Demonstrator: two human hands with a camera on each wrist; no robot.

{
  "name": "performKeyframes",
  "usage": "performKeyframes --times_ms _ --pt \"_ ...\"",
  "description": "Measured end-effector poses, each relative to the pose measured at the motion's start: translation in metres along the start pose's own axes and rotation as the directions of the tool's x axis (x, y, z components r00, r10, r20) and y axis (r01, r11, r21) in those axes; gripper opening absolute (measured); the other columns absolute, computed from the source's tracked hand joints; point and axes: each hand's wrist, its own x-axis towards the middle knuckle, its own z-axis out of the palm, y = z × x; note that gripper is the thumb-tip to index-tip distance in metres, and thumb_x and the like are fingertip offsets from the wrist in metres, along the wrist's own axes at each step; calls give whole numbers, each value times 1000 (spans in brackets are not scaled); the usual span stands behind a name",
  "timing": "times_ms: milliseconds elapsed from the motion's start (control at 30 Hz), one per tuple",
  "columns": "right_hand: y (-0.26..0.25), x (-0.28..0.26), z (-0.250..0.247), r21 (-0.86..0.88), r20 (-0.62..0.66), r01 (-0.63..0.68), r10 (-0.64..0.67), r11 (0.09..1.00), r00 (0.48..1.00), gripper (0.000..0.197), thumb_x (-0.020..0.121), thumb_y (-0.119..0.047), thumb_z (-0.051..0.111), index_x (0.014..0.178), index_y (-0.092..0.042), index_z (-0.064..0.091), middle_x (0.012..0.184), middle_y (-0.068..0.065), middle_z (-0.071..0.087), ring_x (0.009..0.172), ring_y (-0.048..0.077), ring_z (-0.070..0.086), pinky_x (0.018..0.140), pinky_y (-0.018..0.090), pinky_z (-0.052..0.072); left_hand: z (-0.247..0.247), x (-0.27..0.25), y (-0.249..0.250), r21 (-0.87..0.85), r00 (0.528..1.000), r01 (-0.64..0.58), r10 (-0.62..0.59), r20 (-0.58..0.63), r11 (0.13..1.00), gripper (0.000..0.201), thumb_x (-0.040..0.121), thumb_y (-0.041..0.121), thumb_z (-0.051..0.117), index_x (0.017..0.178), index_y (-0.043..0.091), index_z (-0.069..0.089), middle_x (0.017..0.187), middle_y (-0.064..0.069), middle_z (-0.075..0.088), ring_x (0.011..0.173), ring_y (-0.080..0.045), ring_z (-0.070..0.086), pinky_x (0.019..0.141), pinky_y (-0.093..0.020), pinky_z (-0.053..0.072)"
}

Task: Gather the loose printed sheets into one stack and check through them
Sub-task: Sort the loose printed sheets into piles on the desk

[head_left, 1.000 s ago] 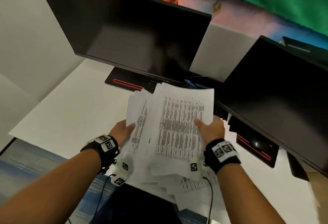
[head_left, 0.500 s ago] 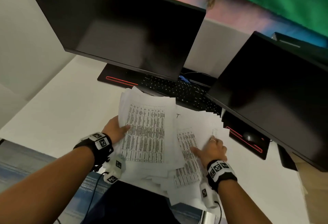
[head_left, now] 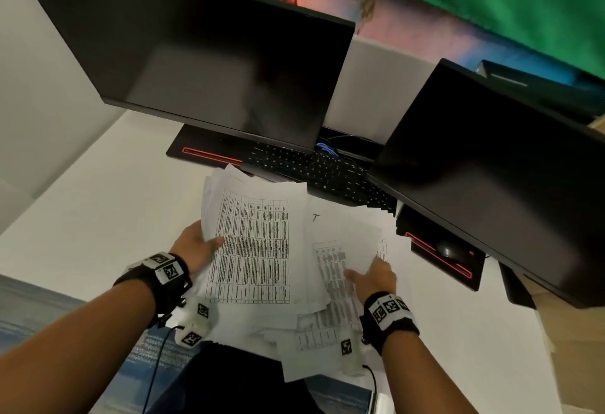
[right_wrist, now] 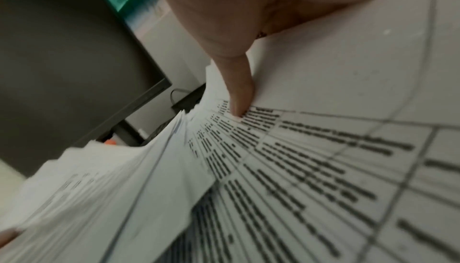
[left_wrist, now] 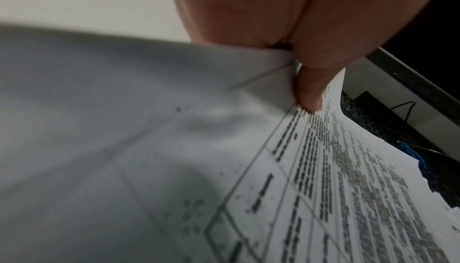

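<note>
A thick, uneven stack of printed sheets (head_left: 252, 249) with a table on top is tilted above the white desk (head_left: 98, 204). My left hand (head_left: 196, 246) grips its left edge. In the left wrist view the thumb (left_wrist: 308, 90) lies on the top sheet (left_wrist: 348, 188); the other fingers are hidden beneath. To the right, more printed sheets (head_left: 347, 233) lie spread on the desk. My right hand (head_left: 373, 277) rests on them. In the right wrist view its thumb (right_wrist: 239, 94) presses a printed page (right_wrist: 323, 149).
Two dark monitors (head_left: 212, 63) (head_left: 491, 168) stand behind the papers, with a black keyboard (head_left: 314, 168) below them. A mouse (head_left: 448, 249) sits on a red-striped pad at the right. Sheets overhang the desk's front edge near a dark seat (head_left: 229, 381).
A second ago both hands held the stack upright. The right hand has let go and dropped onto the sheets at the right; the left hand has lowered the stack.
</note>
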Motion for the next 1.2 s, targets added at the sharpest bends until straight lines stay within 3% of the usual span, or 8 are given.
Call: performKeyframes --times_ms 100,333,533,667,833,1000,1100,1200 --pt "15 5 -22 -67 -135 -86 76 994 988 41 90 -34 68 117 -4 63 122 16 65 111 35 59 92 41 53 -4 2 0 -18 1000 -2 1 -20 1000 39 97 24 61 134 13 56 122 -8 68 105 -29 64 92 -40 49" --pt "23 2 -21 -144 -59 -54 46 988 997 102 66 -46 89 145 -5 39 142 16 48 131 35 48 103 47 48 -2 0 4 -58 999 21 -23 -37 998 31 98 21 59 129 17 59 109 -4 69 93 -26 64 88 -40 49" --pt "10 -6 -26 218 -100 -76 100 973 990 78 79 -9 83 143 -14 39 122 17 63 113 39 63 93 41 53 -5 2 1 -87 999 27 -30 -33 996 31 97 22 60 128 18 60 116 -4 71 98 -26 67 95 -48 52" --pt "-7 -19 -44 53 -150 103 -94 993 984 16 91 -15 69 102 -6 64 104 14 71 99 33 69 86 37 57 -8 3 3 -75 999 34 -36 -31 997 33 97 24 60 130 20 59 117 -1 70 100 -25 66 96 -44 50" --pt "-51 -51 -105 -143 -324 367 -393 919 860 15 94 -23 66 99 -9 66 86 6 68 90 28 67 83 43 58 -15 10 6 -17 1000 10 -10 -18 1000 33 98 23 59 130 16 60 119 -5 70 95 -22 62 89 -36 47" --pt "-96 -84 -179 -53 -522 594 -530 803 669 9 90 -17 72 97 -11 71 71 -8 59 68 14 60 67 18 46 -13 15 7 -31 1000 7 -7 -19 1000 33 97 22 60 129 15 60 117 -6 71 94 -22 64 85 -34 47" --pt "-116 -85 -183 133 -496 630 -498 765 711 12 87 -15 74 98 -16 70 79 -13 66 72 -6 60 63 -2 42 -10 14 9 16 1000 -9 9 -14 1000 34 97 26 60 130 16 61 115 -6 71 93 -21 64 81 -33 47" --pt "-127 -62 -144 250 -367 572 -470 781 802 15 87 -11 74 102 -12 72 92 -5 72 77 4 68 65 7 47 -6 13 11 -13 999 -32 32 -36 999 38 98 35 57 130 14 61 111 -6 71 96 -26 66 82 -36 49"
